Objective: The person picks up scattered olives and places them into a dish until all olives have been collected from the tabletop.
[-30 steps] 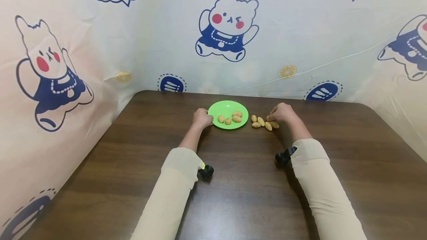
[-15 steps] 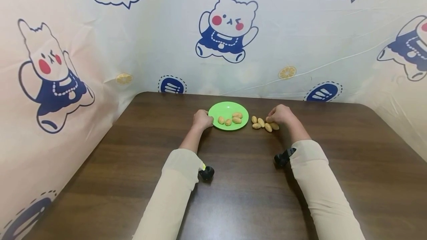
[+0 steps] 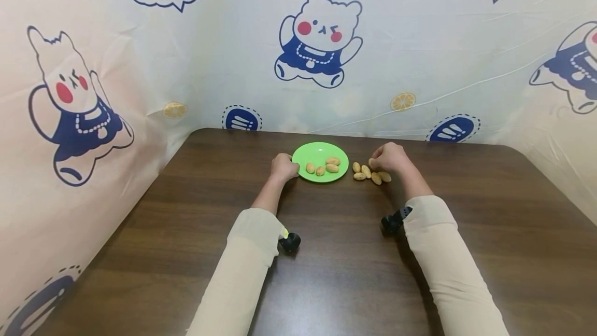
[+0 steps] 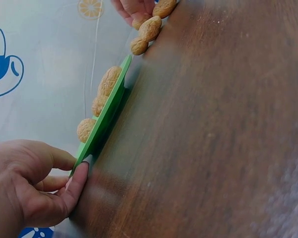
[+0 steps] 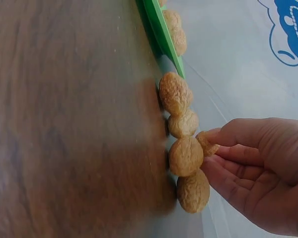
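My left hand (image 3: 283,168) grips the left rim of a green plate (image 3: 319,148); in the left wrist view its thumb and fingers pinch the edge. Several unshelled peanuts (image 3: 332,168) lie on the plate's near half. Just right of the plate, a small pile of peanuts (image 3: 376,178) rests on the table. Over the pile's far side, my right hand (image 3: 391,157) pinches one peanut (image 5: 207,144) between thumb and fingers, seen behind the pile in the right wrist view. Part of that peanut is hidden by the fingers.
The brown wooden table (image 3: 326,274) reaches back to a patterned cloth (image 3: 322,102) hanging behind it and at both sides. Black wrist cameras (image 3: 290,242) are strapped below each light sleeve (image 3: 448,253).
My right hand has shifted slightly left and up with the pinched peanut, away from the pile's right end. The left hand and the plate stay in place.
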{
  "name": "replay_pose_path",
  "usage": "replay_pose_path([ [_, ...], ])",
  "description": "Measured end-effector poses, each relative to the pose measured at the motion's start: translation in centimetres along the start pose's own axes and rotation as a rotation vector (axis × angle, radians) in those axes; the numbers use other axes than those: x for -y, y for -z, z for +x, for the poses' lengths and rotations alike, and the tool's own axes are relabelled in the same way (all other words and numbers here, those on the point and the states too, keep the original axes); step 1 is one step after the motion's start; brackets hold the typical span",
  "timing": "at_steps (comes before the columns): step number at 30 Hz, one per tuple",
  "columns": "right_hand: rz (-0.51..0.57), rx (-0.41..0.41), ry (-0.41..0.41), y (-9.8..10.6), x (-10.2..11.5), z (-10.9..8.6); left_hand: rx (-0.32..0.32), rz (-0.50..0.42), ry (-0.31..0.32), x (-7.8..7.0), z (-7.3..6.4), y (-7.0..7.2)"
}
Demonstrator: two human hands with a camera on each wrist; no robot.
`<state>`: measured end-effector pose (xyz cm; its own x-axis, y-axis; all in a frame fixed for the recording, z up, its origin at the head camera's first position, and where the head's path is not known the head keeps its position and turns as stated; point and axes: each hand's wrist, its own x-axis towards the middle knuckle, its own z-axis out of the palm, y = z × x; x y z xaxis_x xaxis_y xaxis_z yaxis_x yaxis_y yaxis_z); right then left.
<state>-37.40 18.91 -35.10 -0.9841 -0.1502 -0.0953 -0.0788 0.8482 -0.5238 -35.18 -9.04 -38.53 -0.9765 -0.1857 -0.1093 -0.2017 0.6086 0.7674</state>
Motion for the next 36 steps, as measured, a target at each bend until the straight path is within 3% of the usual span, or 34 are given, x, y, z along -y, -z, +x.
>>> replay_pose_path([
  [20,0.092,-0.125,0.128,-1.5,3.6,0.5,-0.010,0.000,-0.026,0.1,-0.1,0.0],
  [36,0.134,-0.085,0.233,-3.6,6.5,1.4,-0.015,0.002,-0.021,0.1,-0.1,0.0],
])
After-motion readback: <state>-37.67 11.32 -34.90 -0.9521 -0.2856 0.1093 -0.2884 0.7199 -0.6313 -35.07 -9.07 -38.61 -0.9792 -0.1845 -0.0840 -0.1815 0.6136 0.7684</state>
